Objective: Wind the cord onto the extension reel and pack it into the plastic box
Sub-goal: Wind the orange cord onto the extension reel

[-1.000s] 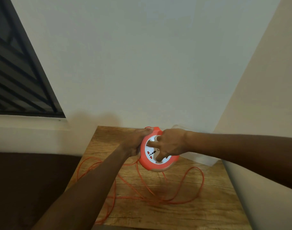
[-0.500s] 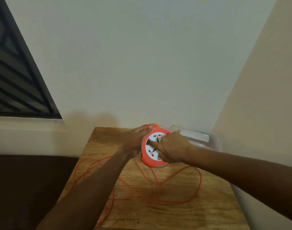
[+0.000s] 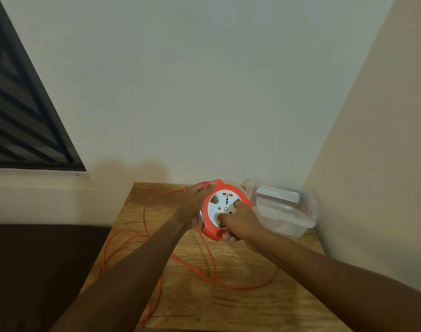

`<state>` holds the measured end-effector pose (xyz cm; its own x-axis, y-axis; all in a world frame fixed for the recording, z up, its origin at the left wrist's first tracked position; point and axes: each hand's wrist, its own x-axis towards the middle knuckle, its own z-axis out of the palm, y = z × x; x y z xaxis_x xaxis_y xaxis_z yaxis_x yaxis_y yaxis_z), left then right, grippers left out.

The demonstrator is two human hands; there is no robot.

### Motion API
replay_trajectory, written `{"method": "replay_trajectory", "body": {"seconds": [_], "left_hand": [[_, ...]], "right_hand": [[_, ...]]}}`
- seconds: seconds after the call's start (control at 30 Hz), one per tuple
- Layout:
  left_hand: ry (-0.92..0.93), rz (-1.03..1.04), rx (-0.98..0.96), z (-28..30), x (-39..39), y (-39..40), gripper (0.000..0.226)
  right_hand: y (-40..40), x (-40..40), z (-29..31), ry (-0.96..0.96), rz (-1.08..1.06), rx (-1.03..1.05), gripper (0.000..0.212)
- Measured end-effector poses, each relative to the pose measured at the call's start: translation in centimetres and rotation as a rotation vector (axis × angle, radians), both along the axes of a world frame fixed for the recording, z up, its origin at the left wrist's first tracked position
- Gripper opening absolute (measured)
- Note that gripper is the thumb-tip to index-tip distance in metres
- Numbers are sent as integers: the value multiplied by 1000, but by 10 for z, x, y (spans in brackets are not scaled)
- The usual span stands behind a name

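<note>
An orange extension reel (image 3: 212, 226) with a white socket face is held tilted above the wooden table (image 3: 240, 305). My left hand (image 3: 195, 202) grips its left rim, with the orange cord (image 3: 204, 264) running over the fingers. My right hand (image 3: 238, 221) grips the reel's lower right, fingertips on the white face. Loose cord lies in loops across the table and hangs off its left edge. A clear plastic box (image 3: 283, 209) sits at the table's back right corner, just right of the reel.
White walls close in behind and to the right of the table. A dark sofa or cushion (image 3: 37, 271) lies left of the table. A dark window grille (image 3: 20, 121) is at the upper left.
My right hand has slid from the middle of the white face to the lower right, turning it. The loose cord loops have shifted on the table, and the plastic box has come into full sight.
</note>
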<state>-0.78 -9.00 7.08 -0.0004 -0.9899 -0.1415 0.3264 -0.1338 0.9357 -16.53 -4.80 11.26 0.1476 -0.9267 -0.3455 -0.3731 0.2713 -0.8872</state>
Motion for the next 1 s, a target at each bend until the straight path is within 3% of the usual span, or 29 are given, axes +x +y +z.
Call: {"method": "replay_trajectory", "body": {"seconds": [0.07,0.13,0.2,0.27,0.37,0.57,0.77,1.0], "left_hand": [[0,-10,9,1,2,0,29],[-16,-26,-5,-1,6,-1,29],[-11,-61,-1,-3,9,-1,28],[5,-98,12,-3,10,-1,27],[-30,-137,27,-3,9,-1,27],[-65,-245,92,1,6,-2,30],[-95,-264,76,3,7,-3,27],[-154,-226,84,-1,11,-5,34]], "right_hand": [[-3,-13,3,249,99,-205,46],[-9,-30,7,678,295,-555,50],[-19,-45,16,1007,662,-941,50],[-30,-54,29,1125,1051,-1148,49],[-43,-55,45,1242,1325,-1229,50],[-50,-35,64,1392,1583,-1284,63],[-40,-14,60,1598,1655,-1217,67],[-30,-5,52,1619,1660,-1357,57]]}}
